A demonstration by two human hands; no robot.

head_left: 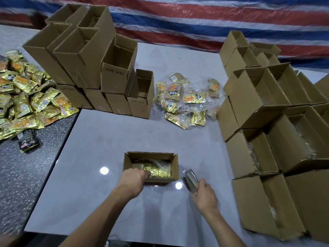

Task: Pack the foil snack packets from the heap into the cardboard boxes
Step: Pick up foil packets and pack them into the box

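Low on the table (pixel 106 139), packets (pixel 156 169) are gripped and pressed into the box (pixel 161 179) by the curled left hand (pixel 132 179), likely making room for the right hand's (pixel 205 195) gripped stack (pixel 191 178).

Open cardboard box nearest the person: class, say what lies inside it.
Gold foil packets in clear plastic fill the box; the left hand reaches in. How many lie beneath is hidden.

Two arms show, both on the near side of the open box (pixel 151 154). The left hand (pixel 132 180) and left forearm (pixel 99 216), toward the box's left end, are bare as far as they show. The right hand (pixel 204 195) and right forearm (pixel 226 229), off its right end, are bare likewise. Knuckles and wrist tendons stand out on both.
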